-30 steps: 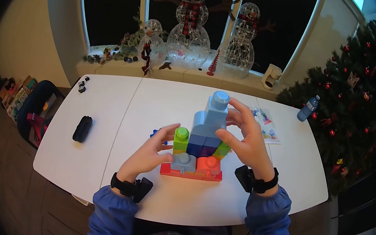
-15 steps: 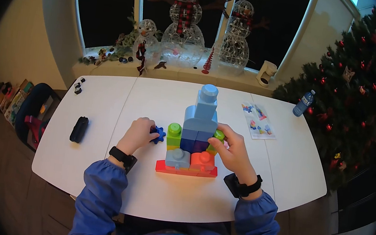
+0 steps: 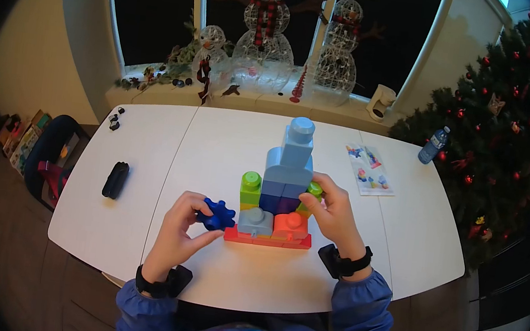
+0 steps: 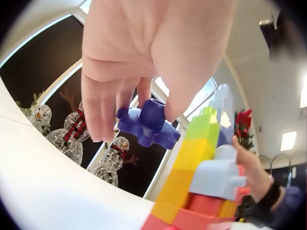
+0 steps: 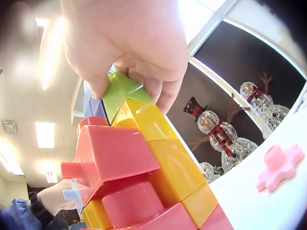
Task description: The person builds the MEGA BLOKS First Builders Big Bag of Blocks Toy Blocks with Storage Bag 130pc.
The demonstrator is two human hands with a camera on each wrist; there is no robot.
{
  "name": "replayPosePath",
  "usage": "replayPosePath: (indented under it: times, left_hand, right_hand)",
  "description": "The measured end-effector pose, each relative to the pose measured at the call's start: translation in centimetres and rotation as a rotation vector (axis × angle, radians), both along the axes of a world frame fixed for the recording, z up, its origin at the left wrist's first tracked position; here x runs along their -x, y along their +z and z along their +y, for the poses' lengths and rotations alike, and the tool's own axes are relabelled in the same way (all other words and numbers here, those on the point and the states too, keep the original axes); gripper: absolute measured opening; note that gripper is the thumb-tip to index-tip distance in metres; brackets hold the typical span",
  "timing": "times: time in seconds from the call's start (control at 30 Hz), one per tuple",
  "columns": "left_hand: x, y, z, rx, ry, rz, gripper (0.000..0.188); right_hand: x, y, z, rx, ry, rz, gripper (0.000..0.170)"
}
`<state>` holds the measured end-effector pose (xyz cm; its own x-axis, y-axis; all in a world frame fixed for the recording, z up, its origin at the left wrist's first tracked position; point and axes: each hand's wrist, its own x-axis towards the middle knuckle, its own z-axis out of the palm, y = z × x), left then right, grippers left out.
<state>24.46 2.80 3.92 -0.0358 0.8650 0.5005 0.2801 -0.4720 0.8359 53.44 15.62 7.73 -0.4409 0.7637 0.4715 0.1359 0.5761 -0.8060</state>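
Observation:
My left hand [image 3: 179, 229] pinches a dark blue toy gear [image 4: 149, 123] between thumb and fingers, close to the left side of a block building [image 3: 287, 176]. The building has a red base [image 3: 234, 234], a light blue tower [image 3: 298, 143] on top, and a grey block [image 3: 256, 221] and a coral block [image 3: 291, 224] in front. My right hand [image 3: 336, 219] grips the right-hand green block [image 5: 123, 96], which sits on yellow blocks [image 5: 172, 165]. The matching green block [image 3: 251, 186] stands on the left, beside the gear.
A pink gear [image 5: 280, 165] lies on the white table [image 3: 130, 241] beyond the building's right side. Farther off are a printed sheet [image 3: 370, 170], a water bottle [image 3: 433, 146] and a black case [image 3: 115, 179]. Wire snowmen [image 3: 264, 40] stand at the window.
My left hand has left the building's side, picked up the blue gear from the table and brought it toward me. My right hand has dropped from the tower to the right green block.

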Motion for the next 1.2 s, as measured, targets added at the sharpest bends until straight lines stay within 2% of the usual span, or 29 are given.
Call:
replayPosePath:
  times: [0.07, 0.2, 0.33, 0.4, 0.53, 0.63, 0.83, 0.93, 1.03, 1.13, 1.2]
  left_hand:
    - [-1.4, 0.6, -1.4, 0.080, -0.072, 0.059, 0.041]
    - [-3.2, 1.6, -1.1, -0.034, -0.082, 0.253, 0.036]
    - [-4.8, 1.1, -1.0, 0.071, -0.089, 0.209, 0.039]
    - [-5.2, 1.1, -0.7, -0.006, -0.006, 0.259, 0.044]
    - [-5.6, 1.5, -0.4, -0.037, 0.083, 0.284, 0.050]
    - [-5.1, 1.0, -0.3, 0.015, -0.005, 0.375, 0.049]
    - [-4.9, 0.7, -0.3, 0.003, 0.079, 0.356, 0.054]
    - [-4.4, -0.2, -0.1, 0.060, 0.054, 0.340, 0.073]
    - [-4.1, 0.6, 0.4, 0.107, 0.086, 0.307, 0.101]
    - [-3.2, 0.9, 2.8, 0.144, -0.098, 0.296, 0.128]
    - [-2.7, 0.9, 3.9, 0.171, -0.198, 0.234, 0.133]
  right_hand:
    - [0.0, -0.2, 0.2, -0.021, 0.005, 0.002, 0.034]
    - [-0.1, -0.4, 0.2, 0.008, 0.014, 0.006, 0.034]
    - [-0.1, -0.3, 0.3, 0.023, 0.022, 0.018, 0.034]
    - [-0.1, 0.0, 0.0, 0.078, 0.029, 0.031, 0.034]
    - [-0.1, -0.4, 0.4, -0.039, 0.019, 0.007, 0.034]
    - [-0.1, -0.5, 0.4, -0.031, 0.018, 0.009, 0.034]
    - [-0.2, -0.3, 0.3, -0.018, 0.017, -0.002, 0.034]
    - [-0.3, -0.2, 0.3, -0.014, 0.021, -0.003, 0.034]
    - [-0.3, -0.3, 0.5, -0.025, 0.022, -0.012, 0.035]
    - [-0.3, -0.3, 0.4, -0.028, 0.025, -0.020, 0.035]
    - [-0.2, -0.2, 0.5, -0.016, 0.028, -0.013, 0.035]
